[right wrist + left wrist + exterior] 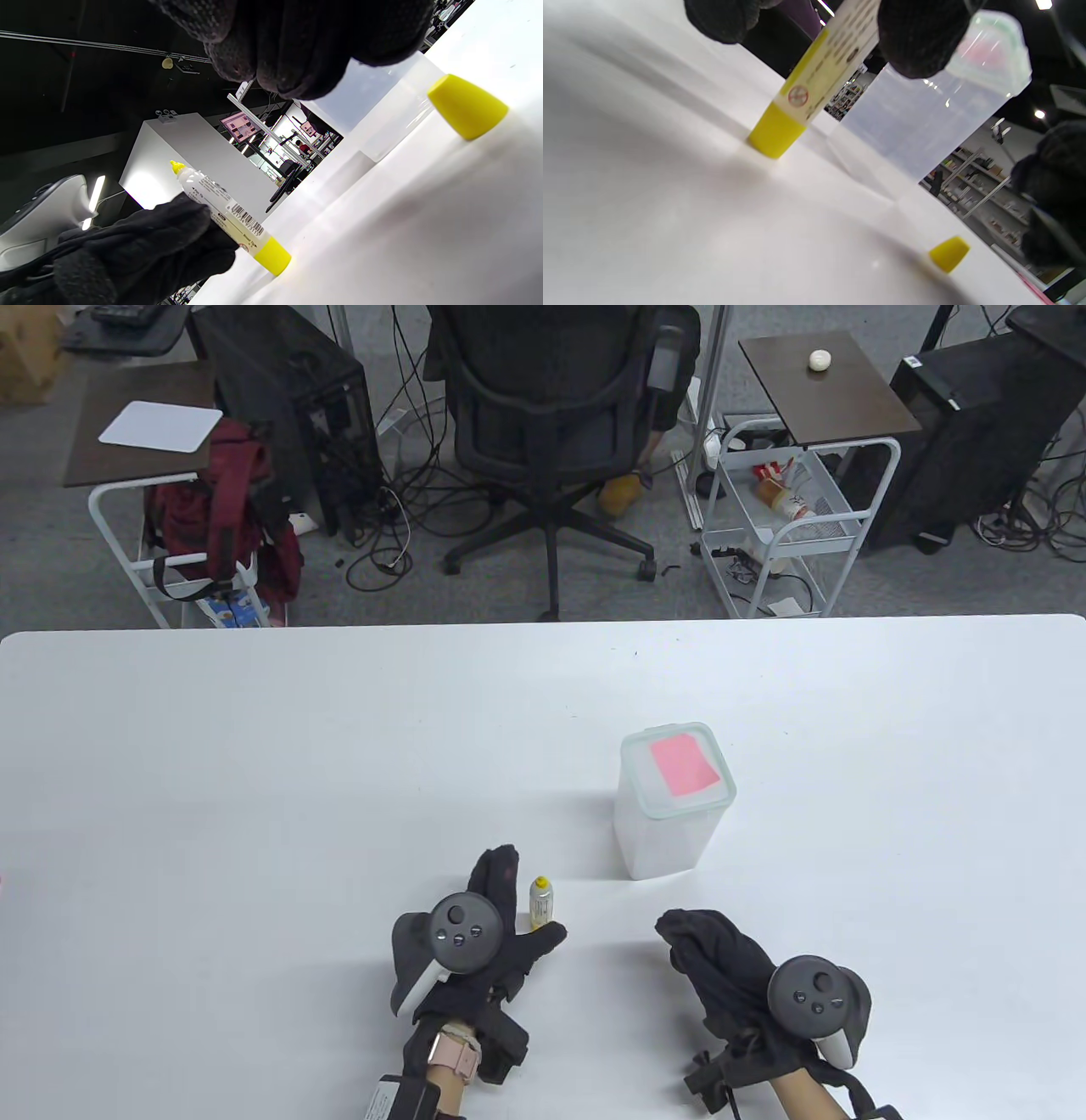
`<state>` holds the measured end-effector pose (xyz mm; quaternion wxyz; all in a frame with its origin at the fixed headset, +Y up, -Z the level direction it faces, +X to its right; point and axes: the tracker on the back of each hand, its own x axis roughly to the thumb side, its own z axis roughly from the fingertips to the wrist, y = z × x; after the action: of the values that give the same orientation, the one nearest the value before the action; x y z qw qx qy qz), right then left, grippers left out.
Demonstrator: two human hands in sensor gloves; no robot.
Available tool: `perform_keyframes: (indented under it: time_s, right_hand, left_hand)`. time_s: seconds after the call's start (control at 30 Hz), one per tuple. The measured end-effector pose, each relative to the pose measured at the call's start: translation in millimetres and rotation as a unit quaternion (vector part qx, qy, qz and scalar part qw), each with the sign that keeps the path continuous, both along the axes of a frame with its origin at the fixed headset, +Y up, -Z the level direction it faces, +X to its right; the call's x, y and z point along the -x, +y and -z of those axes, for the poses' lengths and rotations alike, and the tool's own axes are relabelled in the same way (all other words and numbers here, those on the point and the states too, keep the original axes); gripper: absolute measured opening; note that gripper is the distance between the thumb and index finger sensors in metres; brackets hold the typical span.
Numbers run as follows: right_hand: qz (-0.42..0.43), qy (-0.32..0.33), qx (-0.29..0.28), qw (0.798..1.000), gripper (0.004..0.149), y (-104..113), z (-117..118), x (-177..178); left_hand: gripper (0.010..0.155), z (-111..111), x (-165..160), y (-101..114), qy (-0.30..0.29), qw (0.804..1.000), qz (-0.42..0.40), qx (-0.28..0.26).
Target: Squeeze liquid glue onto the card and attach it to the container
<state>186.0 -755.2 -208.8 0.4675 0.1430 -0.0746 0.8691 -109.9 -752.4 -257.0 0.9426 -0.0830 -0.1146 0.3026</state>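
A loose yellow cone cap [467, 106] lies near the clear plastic container [670, 806]. Left hand [475, 937] holds the upright glue bottle [541, 899]; right hand [730, 971] hangs curled, empty.

The room is bright; the white table [254, 780] shines and shows soft shadows; close up, the black gloved fingers [916, 38] look blurry; both wrist views are tilted.
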Motion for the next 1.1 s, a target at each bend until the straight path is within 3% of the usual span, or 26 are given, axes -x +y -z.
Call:
perform_keyframes:
  time_s: [0.1,0.17,0.4,0.57,0.8,0.97,1.1]
  right_hand:
    - [-0.001,0.002,-0.002,1.0,0.039,-0.2,-0.4,0.9]
    - [-0.004,0.003,-0.005,1.0,0.039,-0.3,-0.3,0.8]
    - [-0.022,-0.018,-0.016,0.999,0.039,4.9,-1.3,-5.9]
    - [-0.121,-0.084,-0.02,0.989,0.04,7.5,0.2,-13.6]
    - [-0.347,-0.093,-0.017,0.933,0.047,-0.5,9.9,3.5]
    - [-0.45,-0.067,0.003,0.89,0.052,-6.9,18.4,22.4]
    - [-0.503,-0.055,0.036,0.862,0.045,-11.5,25.2,30.1]
  left_hand:
    - [0.081,3.0,-7.1,-7.4,0.003,1.0,-0.01,0.009]
    - [0.059,2.8,-7.6,-9.2,0.022,0.999,-0.033,-0.002]
    - [0.059,-6.5,-6.8,-4.2,0.004,0.998,-0.038,-0.048]
    - [0.06,-12.7,-9.3,0.6,-0.015,0.996,-0.076,-0.052]
    - [0.059,-19.4,-17.1,7.8,-0.04,0.993,-0.097,-0.06]
    - [0.059,-22.2,-18.2,9.8,-0.049,0.992,-0.092,-0.069]
    - [0.058,-22.9,-16.3,11.5,-0.051,0.991,-0.096,-0.075]
